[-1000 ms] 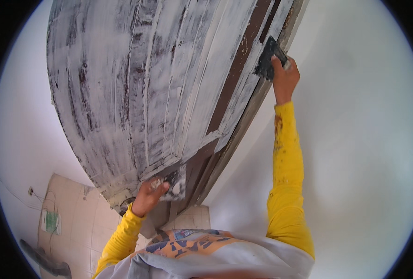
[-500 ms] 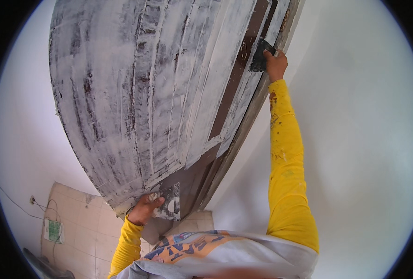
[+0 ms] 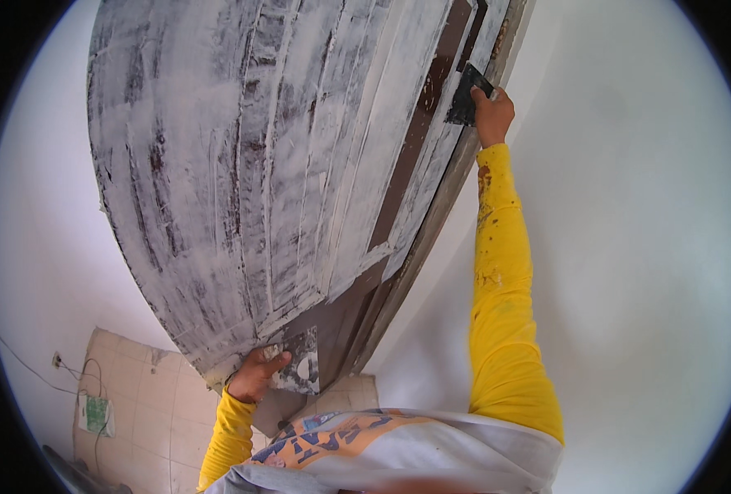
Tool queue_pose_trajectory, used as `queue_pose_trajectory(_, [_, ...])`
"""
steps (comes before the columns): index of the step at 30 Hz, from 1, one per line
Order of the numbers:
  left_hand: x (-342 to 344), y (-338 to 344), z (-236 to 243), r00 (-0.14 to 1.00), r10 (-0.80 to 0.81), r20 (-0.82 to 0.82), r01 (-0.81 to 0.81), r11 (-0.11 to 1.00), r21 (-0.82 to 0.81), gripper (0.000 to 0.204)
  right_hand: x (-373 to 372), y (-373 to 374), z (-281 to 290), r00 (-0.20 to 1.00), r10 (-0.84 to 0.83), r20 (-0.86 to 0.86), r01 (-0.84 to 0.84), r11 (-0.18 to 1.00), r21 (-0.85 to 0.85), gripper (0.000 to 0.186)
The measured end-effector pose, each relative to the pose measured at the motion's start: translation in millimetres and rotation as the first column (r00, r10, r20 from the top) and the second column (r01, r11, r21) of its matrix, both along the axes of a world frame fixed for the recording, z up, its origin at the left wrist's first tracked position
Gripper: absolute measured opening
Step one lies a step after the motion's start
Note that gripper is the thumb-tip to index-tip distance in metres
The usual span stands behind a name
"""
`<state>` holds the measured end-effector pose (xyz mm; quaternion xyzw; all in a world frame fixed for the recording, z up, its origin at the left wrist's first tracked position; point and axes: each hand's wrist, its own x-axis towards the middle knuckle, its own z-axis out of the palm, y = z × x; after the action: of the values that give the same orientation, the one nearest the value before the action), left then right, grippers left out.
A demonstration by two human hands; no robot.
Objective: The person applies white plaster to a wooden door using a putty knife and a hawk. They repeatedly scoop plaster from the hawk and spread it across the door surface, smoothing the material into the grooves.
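Observation:
A tall door, smeared with whitish putty in long streaks, fills the upper middle of the view. My right hand reaches up to its right edge, fingers closed around a dark flat spreader laid against the door's side strip near the frame. Low at the door's bottom, my left hand grips a flat, putty-smeared metal plate, thumb on its upper face. Bare brown strips still show between the whitened parts of the door.
The door frame runs along the door's right side, beside a white wall. At lower left, a green and white box with cables sits on the tiled floor, below a wall outlet. A dark object lies nearby.
My right hand and the dark spreader have shifted slightly to the right, toward the door frame. The left hand with the metal plate has stayed almost in place.

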<state>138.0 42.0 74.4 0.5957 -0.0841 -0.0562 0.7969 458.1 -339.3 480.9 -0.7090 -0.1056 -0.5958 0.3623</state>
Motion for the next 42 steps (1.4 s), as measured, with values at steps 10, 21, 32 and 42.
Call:
queue_pose_trajectory(10, [-0.4,0.8,-2.6,1.000,-0.011,-0.026,0.011,1.000,-0.018,0.036,9.6,12.3,16.7,0.985,-0.168,-0.047,0.168,0.986,0.005,0.054])
queue_pose_trajectory(21, [-1.9,1.7,5.6,0.998,-0.054,-0.023,0.053,0.998,-0.023,0.035,15.2,-5.3,34.4,0.999,0.042,0.004,-0.042,0.999,-0.004,0.048])
queue_pose_trajectory(32, [0.1,3.1,-1.7,1.000,-0.027,-0.013,0.027,1.000,0.009,0.038,22.4,-17.8,36.2,0.992,-0.009,-0.125,0.010,1.000,0.004,0.044])
queue_pose_trajectory(42, [0.1,1.9,3.5,0.999,-0.044,-0.021,0.044,0.999,0.009,0.038,26.0,-13.3,51.4,0.876,0.478,-0.062,-0.451,0.859,0.242,0.034])
